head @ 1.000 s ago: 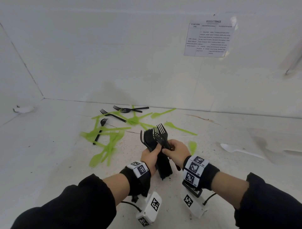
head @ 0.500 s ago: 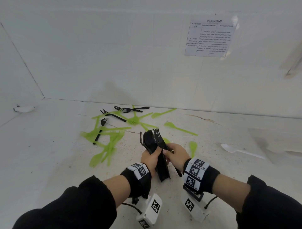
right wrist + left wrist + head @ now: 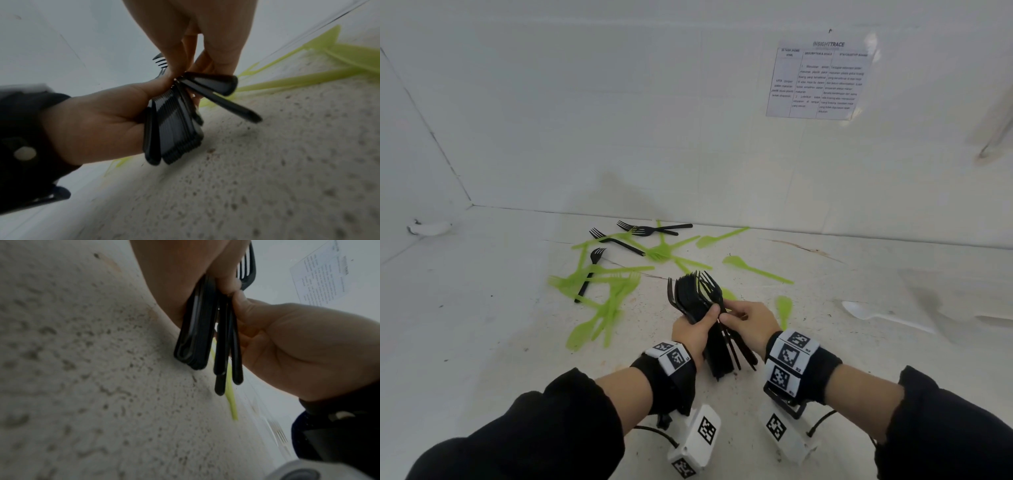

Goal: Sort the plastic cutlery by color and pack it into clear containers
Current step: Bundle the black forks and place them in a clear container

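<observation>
Gripping a thick stack of black forks (image 3: 693, 303) by the handles, the left hand (image 3: 693, 330) holds it tines-up and tilted toward 11 o'clock, just above the speckled white table (image 3: 517, 342), at 6 o'clock of the scattered cutlery. Left thumb lies across the stack's near face. The right hand (image 3: 751, 325) meets it from 3 o'clock, thumb and fingertips pinching a few loose black forks (image 3: 736, 353) against the stack's right side; their handles splay below the stack toward 5 o'clock. The right wrist view shows the stack's handle ends roughly flush and two handles fanned out.

Green cutlery pile (image 3: 606, 291) lies at 10 o'clock of the hands, with four single black forks (image 3: 619, 242) among it and behind it. One green spoon (image 3: 756, 269) at 1 o'clock; another green spoon (image 3: 783, 310) just beside the right hand. A white spoon (image 3: 883, 317) at 3 o'clock, well apart. Printed sheet (image 3: 822, 80) on the wall.
</observation>
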